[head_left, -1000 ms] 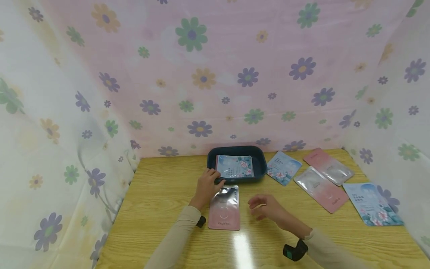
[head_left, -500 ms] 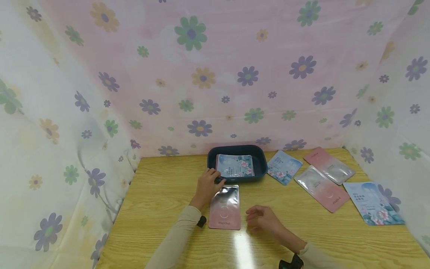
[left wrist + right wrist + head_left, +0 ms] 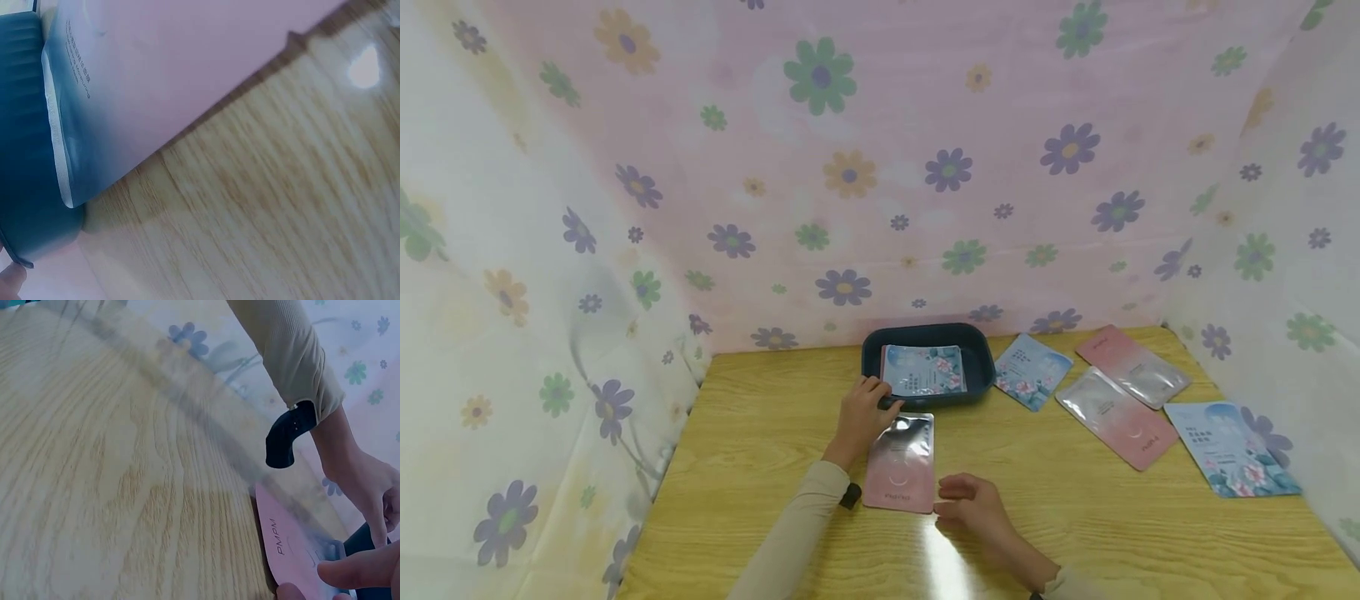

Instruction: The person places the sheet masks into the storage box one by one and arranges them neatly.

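Note:
My left hand (image 3: pixel 862 417) grips the near left rim of a dark blue plastic tray (image 3: pixel 977 392), fingers over the edge and thumb outside. Inside the tray lies a pile of sachets, topped by a blue floral sachet (image 3: pixel 922 370). A pink and silver foil sachet (image 3: pixel 899 467), marked PMPM, lies flat on the table just in front of the tray. My right hand (image 3: pixel 981 508) is at its lower right edge, with thumb and fingers apart. In the right wrist view the thumb (image 3: pixel 359 570) overlaps the sachet; whether it touches is unclear.
To the right of the tray lies a blue floral sachet (image 3: pixel 1033 372). Two pink and silver sachets, one nearer (image 3: pixel 1116 417) and one farther (image 3: pixel 1133 367), overlap beyond it. Another blue sachet (image 3: pixel 1232 450) is at the right table edge. Flowered cloth (image 3: pixel 887 275) encloses the table.
My right hand has come down and left, to the edge of the pink and silver sachet. The left hand keeps its grip on the tray rim.

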The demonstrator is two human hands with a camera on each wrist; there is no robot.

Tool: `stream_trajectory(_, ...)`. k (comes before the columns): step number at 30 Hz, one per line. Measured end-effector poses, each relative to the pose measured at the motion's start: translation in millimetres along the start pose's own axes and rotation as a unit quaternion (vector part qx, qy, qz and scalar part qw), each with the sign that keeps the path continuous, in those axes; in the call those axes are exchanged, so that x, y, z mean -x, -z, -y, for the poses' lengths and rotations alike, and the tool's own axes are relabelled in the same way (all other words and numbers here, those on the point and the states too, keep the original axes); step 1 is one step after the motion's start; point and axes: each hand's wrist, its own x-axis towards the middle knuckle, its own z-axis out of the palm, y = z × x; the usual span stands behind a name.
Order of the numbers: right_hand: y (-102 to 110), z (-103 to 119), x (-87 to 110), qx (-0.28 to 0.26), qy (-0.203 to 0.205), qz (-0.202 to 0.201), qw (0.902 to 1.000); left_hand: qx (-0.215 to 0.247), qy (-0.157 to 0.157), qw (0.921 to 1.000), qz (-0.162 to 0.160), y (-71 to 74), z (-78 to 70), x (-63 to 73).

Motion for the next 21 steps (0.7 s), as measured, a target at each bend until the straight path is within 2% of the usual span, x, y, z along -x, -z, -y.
stream_trajectory(6, -6.6, -3.9, 3.0, 0.023, 0.02, -0.023, 0.9993, -0.006, -0.005, 0.9999, -0.01, -2.7, 1.8, 0.6)
stream_trajectory(8, -10.1, -3.5, 2.1, 0.053, 0.04, -0.024, 0.9975, -0.009, -0.007, 0.9998, -0.015, -2.8, 2.2, 0.9)
stream_trajectory(10, -13.4, -3.8, -1.3, 0.104, 0.072, -0.028, 0.9916, -0.007, -0.007, 0.9998, -0.018, -2.3, 2.1, 0.9)
stream_trajectory(12, -16.2, -4.6, -6.8, 0.173, 0.118, -0.037, 0.9772, -0.004, -0.008, 0.9997, -0.021, -1.5, 1.6, 0.9)
stream_trajectory(16, -19.3, -7.3, -19.0, 0.312, 0.191, -0.076, 0.9274, 0.0, -0.014, 0.9996, -0.023, -0.5, 0.8, 0.8)
stream_trajectory(18, -20.1, -8.1, -23.3, 0.353, 0.204, -0.085, 0.9091, 0.0, -0.015, 0.9997, -0.021, -0.2, 0.4, 0.9)
stream_trajectory(21, -21.7, -8.7, -26.6, 0.397, 0.2, -0.08, 0.8922, -0.004, -0.012, 0.9997, -0.019, 0.0, 0.5, 1.3)
